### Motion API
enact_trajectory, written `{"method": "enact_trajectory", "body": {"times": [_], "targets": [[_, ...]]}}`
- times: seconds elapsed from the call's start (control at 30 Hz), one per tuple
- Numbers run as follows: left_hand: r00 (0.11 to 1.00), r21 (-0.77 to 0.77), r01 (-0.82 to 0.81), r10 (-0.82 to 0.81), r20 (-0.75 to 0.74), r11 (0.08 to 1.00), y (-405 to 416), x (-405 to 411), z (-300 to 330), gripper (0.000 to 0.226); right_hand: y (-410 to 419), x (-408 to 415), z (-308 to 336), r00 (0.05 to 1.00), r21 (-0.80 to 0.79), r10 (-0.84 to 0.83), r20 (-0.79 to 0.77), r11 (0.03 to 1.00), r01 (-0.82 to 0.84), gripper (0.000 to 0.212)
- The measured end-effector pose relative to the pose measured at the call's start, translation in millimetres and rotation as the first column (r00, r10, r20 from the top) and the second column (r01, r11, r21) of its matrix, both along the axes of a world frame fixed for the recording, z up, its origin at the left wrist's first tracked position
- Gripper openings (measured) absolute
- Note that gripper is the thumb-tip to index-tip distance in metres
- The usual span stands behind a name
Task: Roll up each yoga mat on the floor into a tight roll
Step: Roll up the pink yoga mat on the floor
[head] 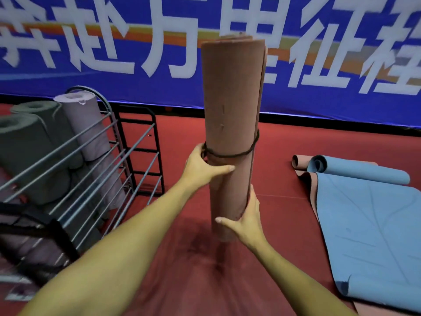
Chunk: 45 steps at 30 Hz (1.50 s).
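A rolled brown yoga mat (230, 99) stands upright in the middle of the view, held off the red floor. A dark cord (237, 153) is tied round its middle. My left hand (202, 165) grips the roll just under the cord, thumb across the front. My right hand (246, 220) grips the roll near its lower end from the right. A blue yoga mat (369, 224) lies spread on the floor at the right, its far end curled over (357, 169).
A metal wire rack (95, 160) at the left holds several rolled mats, grey-green (27, 142) and pale mauve (86, 124). A blue banner with white characters (114, 53) runs along the back wall. Red floor (186, 142) lies between rack and blue mat.
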State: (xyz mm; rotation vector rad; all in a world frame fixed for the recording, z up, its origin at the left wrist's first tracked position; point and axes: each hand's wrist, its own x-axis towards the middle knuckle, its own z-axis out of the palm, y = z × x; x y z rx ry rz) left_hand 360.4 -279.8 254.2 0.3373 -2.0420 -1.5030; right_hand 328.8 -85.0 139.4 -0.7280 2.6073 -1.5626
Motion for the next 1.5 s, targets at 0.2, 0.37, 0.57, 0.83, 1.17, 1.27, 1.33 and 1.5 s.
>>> {"method": "enact_trajectory", "body": {"times": [0.2,0.37,0.57,0.83,1.17,1.27,1.33,1.5], "targets": [[0.976,-0.028,-0.046,0.039,-0.214,0.999,-17.5,64.6,123.8,0.092,-53.4,29.0,109.9,0.970,-0.214,-0.097,-0.224,0.976,0.048,0.121],[0.946,-0.142,-0.143,0.094,-0.310,0.979,-68.5,127.1,204.1,0.102,-119.6,53.4,191.7,0.931,-0.276,-0.012,-0.364,0.956,-0.095,0.115],[0.887,-0.146,-0.297,0.216,-0.409,0.944,-152.2,189.6,255.7,0.106,-222.5,72.7,258.1,0.881,-0.188,0.218,-0.421,0.929,-0.320,0.115],[0.784,-0.169,-0.545,0.428,-0.450,0.821,-231.1,187.5,238.2,0.110,-328.4,57.8,259.0,0.846,-0.110,0.351,-0.401,0.898,-0.425,0.117],[0.851,-0.165,-0.517,0.482,-0.209,0.840,-289.2,132.2,151.4,0.109,-331.6,15.7,289.3,0.864,-0.163,0.429,-0.265,0.863,-0.478,0.109],[0.878,-0.164,-0.477,0.459,-0.136,0.864,-297.5,121.1,127.7,0.108,-323.4,17.2,340.9,0.823,-0.255,0.438,-0.362,0.803,-0.539,0.115],[0.894,-0.198,-0.449,0.440,-0.086,0.872,-301.6,114.6,115.4,0.102,-335.6,20.9,357.8,0.798,-0.250,0.461,-0.388,0.781,-0.573,0.123],[0.922,-0.202,-0.354,0.377,0.087,0.913,-319.8,112.1,81.6,0.110,-372.9,15.0,328.7,0.830,-0.265,0.451,-0.327,0.800,-0.539,0.115]]}}
